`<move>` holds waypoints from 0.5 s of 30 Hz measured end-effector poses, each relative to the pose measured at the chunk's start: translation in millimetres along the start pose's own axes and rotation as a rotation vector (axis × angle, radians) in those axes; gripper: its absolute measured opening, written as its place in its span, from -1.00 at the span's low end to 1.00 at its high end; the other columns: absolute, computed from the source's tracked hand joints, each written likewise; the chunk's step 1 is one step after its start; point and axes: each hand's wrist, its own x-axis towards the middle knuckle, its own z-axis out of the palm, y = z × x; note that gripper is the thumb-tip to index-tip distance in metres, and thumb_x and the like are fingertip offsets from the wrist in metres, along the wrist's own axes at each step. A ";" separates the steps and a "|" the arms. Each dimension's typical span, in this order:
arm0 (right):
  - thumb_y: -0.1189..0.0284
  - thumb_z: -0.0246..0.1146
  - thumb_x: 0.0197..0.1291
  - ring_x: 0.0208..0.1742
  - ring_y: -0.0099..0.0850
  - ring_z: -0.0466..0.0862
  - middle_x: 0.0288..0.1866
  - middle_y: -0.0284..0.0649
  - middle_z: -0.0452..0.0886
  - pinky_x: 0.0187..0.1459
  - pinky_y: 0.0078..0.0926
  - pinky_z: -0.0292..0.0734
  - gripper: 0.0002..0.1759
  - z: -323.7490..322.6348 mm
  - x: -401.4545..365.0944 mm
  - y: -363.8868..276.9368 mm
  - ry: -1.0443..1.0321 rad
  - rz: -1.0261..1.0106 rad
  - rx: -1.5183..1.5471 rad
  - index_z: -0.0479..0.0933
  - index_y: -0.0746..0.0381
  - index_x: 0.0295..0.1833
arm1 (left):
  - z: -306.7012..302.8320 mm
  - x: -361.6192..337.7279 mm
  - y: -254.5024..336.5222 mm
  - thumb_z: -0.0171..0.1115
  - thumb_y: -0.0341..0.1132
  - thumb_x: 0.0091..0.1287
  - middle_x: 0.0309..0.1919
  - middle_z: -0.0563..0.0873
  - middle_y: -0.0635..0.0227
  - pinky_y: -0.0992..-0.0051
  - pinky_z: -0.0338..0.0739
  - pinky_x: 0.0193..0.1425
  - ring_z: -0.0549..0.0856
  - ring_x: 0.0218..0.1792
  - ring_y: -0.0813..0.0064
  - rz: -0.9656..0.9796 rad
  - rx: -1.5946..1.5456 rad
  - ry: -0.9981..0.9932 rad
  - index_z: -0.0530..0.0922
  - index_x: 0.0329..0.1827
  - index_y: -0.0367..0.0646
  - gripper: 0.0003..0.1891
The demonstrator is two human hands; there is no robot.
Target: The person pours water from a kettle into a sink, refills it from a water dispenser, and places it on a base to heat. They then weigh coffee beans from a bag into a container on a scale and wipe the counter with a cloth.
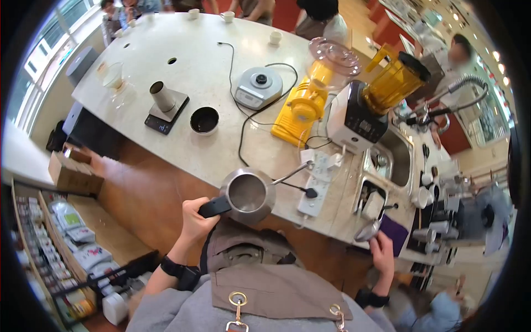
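My left hand (198,218) is wrapped round the black handle of a steel gooseneck kettle (265,202), held at the table's near edge. No lid covers the kettle; its grey inside shows, and the thin spout points right. Off to the right, my right hand (381,252) grips a small silvery piece that looks like the kettle lid (366,231), partly hidden by the fingers. It is near a purple cloth (394,235). The kettle base (259,88) stands farther back on the table. Left of it are a dark bowl (204,119) and a scale (166,119) bearing a metal cup (162,98).
A glass dripper (113,77) stands at the left. Toward the right are a yellow grinder (301,105), a blender (359,119), a power strip (312,196) and a sink (406,160). Cords cross the table (182,33). Several people stand beyond it.
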 end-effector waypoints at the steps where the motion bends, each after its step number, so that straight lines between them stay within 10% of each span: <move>1: 0.48 0.12 0.22 -0.54 -0.55 0.36 -0.61 -0.26 0.38 -0.48 -0.51 0.26 -0.83 19.7 9.0 -36.6 -0.003 -0.037 0.037 0.45 0.37 -0.37 | -10.7 13.5 -13.0 0.28 -0.46 -0.17 -0.78 0.30 0.23 0.54 0.25 -0.61 0.34 -0.74 0.59 0.043 -0.001 -0.037 0.38 -0.67 -0.29 -0.80; 9: 0.39 0.21 0.14 -0.57 -0.19 0.49 -0.59 -0.13 0.44 -0.51 -0.32 0.37 -0.80 173.5 102.2 -256.6 -0.100 -0.332 -0.193 0.45 0.28 -0.43 | -72.4 91.9 -94.6 0.29 -0.43 -0.15 -0.77 0.40 0.14 0.52 0.32 -0.60 0.46 -0.75 0.46 0.118 -0.085 -0.309 0.47 -0.63 -0.31 -0.84; 15: 0.16 0.17 0.15 -0.54 -0.10 0.60 -0.61 -0.11 0.57 -0.47 -0.20 0.50 -0.62 274.9 142.5 -296.7 -0.209 -0.318 -0.561 0.53 0.22 -0.55 | -85.5 123.8 -108.9 0.30 -0.46 -0.11 -0.72 0.49 0.14 0.48 0.37 -0.57 0.55 -0.70 0.32 0.205 -0.158 -0.382 0.50 -0.62 -0.27 -0.88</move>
